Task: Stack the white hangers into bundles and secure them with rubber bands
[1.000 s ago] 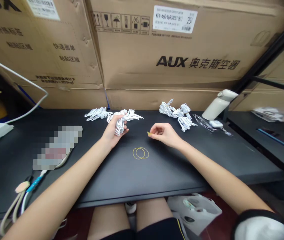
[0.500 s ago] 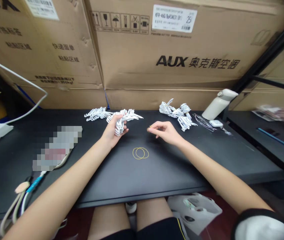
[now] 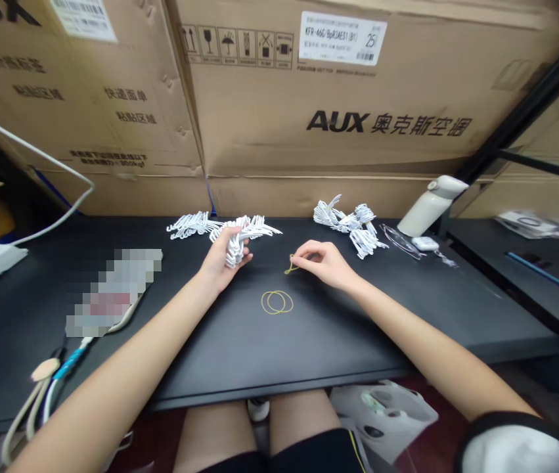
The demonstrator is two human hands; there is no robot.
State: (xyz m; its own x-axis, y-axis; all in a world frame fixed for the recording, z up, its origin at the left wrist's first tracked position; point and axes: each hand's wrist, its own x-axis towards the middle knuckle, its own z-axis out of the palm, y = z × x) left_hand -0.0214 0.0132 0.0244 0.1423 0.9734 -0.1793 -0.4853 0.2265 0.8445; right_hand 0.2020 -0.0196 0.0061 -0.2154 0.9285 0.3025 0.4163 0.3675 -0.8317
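My left hand (image 3: 217,263) is closed round a bundle of thin white hooks (image 3: 234,252), their bent ends poking out past the fingers. Behind it lie more white hooks (image 3: 190,225), and some overlap the held ones in view. A yellow rubber band (image 3: 290,266) dangles from the pinched thumb and fingertips of my right hand (image 3: 327,261), apart from the hooks. Two overlapping rubber bands (image 3: 277,302) lie flat on the black table (image 3: 240,355) between my forearms. At the back right sit several bunched white hooks (image 3: 348,220).
Large cardboard boxes (image 3: 269,144) wall off the table's back. On the right stand a white bottle (image 3: 427,207), glasses (image 3: 400,241) and a small white case (image 3: 425,244). A pixelated object (image 3: 116,292) with cables lies left, below a white cord (image 3: 62,157).
The rubber band in my right hand now hangs lower and shows more of its loop. My left hand keeps its place. Another person's hand at far right has gone from view.
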